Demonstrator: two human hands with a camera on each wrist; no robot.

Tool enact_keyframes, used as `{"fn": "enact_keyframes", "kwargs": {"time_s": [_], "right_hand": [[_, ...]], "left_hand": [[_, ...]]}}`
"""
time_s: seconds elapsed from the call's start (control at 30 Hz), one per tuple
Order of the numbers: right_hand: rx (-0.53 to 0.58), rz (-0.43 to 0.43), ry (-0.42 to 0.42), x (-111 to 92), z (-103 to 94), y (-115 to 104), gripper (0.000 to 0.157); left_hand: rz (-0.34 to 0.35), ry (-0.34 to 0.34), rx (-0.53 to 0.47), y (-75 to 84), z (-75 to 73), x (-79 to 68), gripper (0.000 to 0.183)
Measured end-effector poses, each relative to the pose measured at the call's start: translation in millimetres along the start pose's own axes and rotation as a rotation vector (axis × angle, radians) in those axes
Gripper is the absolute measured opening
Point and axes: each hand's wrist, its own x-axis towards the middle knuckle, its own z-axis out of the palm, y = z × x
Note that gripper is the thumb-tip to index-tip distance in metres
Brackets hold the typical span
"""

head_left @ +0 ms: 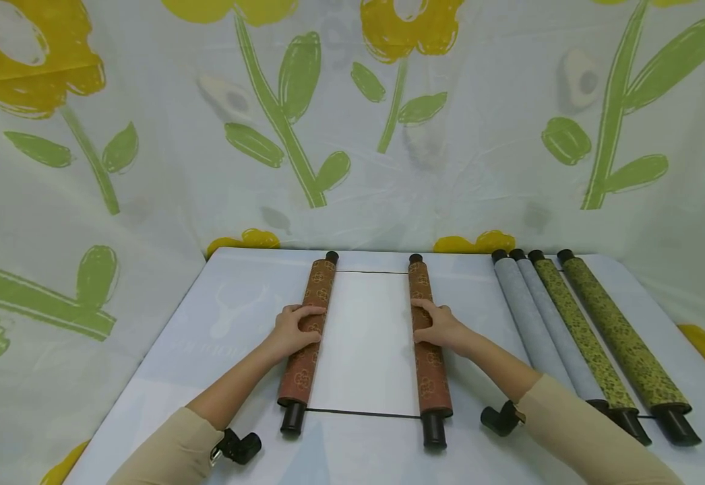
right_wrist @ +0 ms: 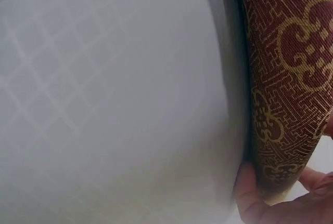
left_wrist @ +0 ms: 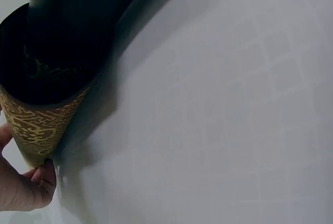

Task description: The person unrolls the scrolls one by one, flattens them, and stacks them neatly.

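Note:
A partly unrolled scroll lies on the table, a strip of white sheet point(head_left: 361, 357) showing between its two reddish-brown brocade rolls with black end knobs. In the head view my left hand point(head_left: 294, 331) grips the left roll point(head_left: 299, 377) near its middle, thumb and fingers round it. My right hand point(head_left: 443, 328) holds the right roll point(head_left: 430, 387) the same way. Up close in the left wrist view, the left roll point(left_wrist: 39, 128) shows its dark hollow end, with the hand point(left_wrist: 23, 185) beyond. Gold flower patterns cover the right roll point(right_wrist: 291, 78) in the right wrist view.
To the right lie two light grey rolls point(head_left: 531, 323) and two green-and-yellow patterned rolls point(head_left: 625, 337), all with black knobs. The white table point(head_left: 207, 377) ends at a flower-printed cloth point(head_left: 480, 135) at the back. A black device point(head_left: 243, 448) sits at each wrist.

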Motion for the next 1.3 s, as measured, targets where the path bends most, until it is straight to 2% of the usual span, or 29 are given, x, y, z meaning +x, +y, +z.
{"fn": "enact_keyframes", "kwargs": {"time_s": [0.23,0.47,0.7,0.93,1.13,1.3], "right_hand": [[-0.079,0.009,0.034,5.3,5.3,2.1,0.082],[-0.156,0.001,0.085,5.4,10.1,-0.9,0.093],[-0.165,-0.007,0.125,2.1,7.2,-0.4,0.089],[-0.083,0.015,0.050,1.7,0.3,8.1,0.091],[0.026,0.019,-0.013,2.4,-6.2,14.4,0.090],[0.075,0.016,-0.032,0.7,-11.1,15.5,0.088]], "left_hand": [[0.027,0.004,0.098,5.1,0.8,-0.1,0.057],[0.012,0.033,0.115,7.1,4.3,0.0,0.060],[0.016,0.052,0.127,4.6,1.1,-0.7,0.059],[0.002,0.039,0.112,-1.5,-2.3,-1.5,0.059],[-0.015,0.033,0.053,-5.4,-2.3,-4.8,0.057],[-0.007,0.047,0.023,-8.4,-3.5,-6.5,0.057]]}}
